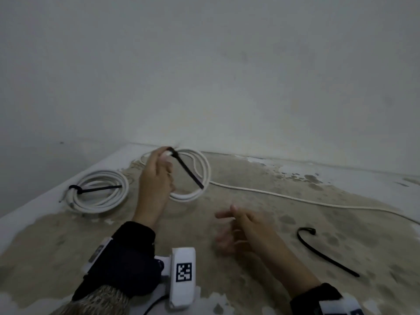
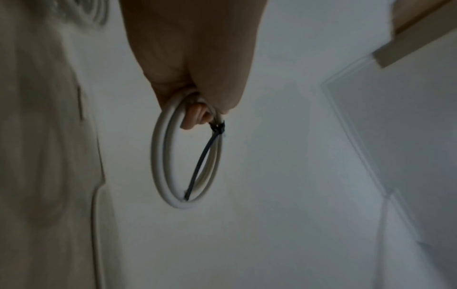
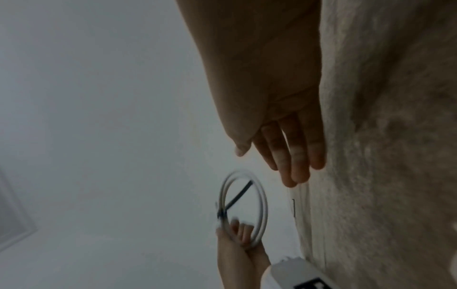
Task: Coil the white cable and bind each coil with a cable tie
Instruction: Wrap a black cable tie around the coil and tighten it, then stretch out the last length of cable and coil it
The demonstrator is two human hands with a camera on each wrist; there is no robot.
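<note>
My left hand (image 1: 159, 176) holds a small coil of white cable (image 1: 200, 176) up above the floor, fingers curled round it beside a black cable tie (image 1: 188, 170) whose tail crosses the loop. The left wrist view shows the coil (image 2: 163, 160) hanging from my fingers (image 2: 195, 117), with the tie's head (image 2: 219, 128) just below them. My right hand (image 1: 236, 228) hovers empty with fingers spread, nearer me and to the right. In the right wrist view its fingers (image 3: 294, 156) are straight, above the held coil (image 3: 262, 205). A second coil (image 1: 100, 192), bound with a black tie (image 1: 95, 189), lies at the left.
A loose run of white cable (image 1: 295, 197) trails right across the sandy floor. A spare black cable tie (image 1: 322, 251) lies on the floor at the right. A pale wall (image 1: 227, 76) rises right behind the coils, and a white ledge (image 1: 45, 194) borders the left.
</note>
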